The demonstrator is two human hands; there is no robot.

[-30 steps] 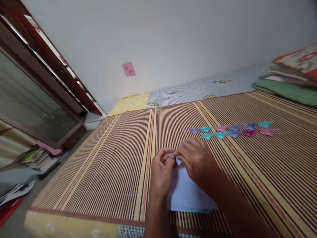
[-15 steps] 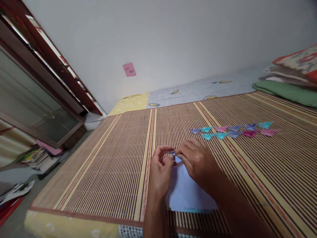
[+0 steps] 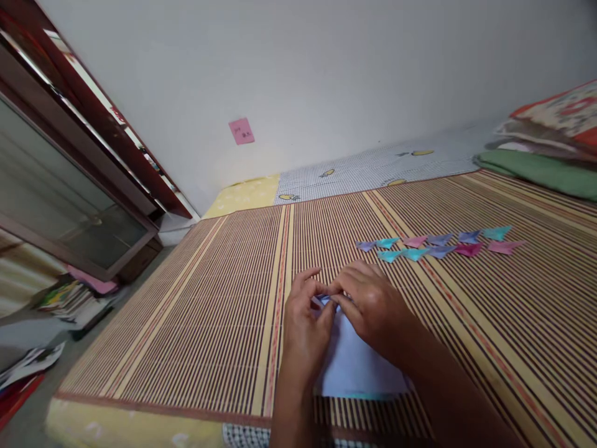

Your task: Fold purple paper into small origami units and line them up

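My left hand and my right hand meet above a stack of pale blue paper sheets. Between their fingertips they pinch a small folded blue paper, mostly hidden by the fingers. A teal edge shows under the stack. Farther off to the right lie two rows of small folded paper shapes, among them a teal one, a magenta one and a pink one.
A striped bamboo mat covers the bed. Folded green cloth and a cushion are piled at the right. A pink note is on the wall. Books lie at the left, by a glass-panelled door.
My fingertips have come closer together and cover more of the small folded paper. My left index finger and thumb have shifted slightly right, and the view has moved a little.
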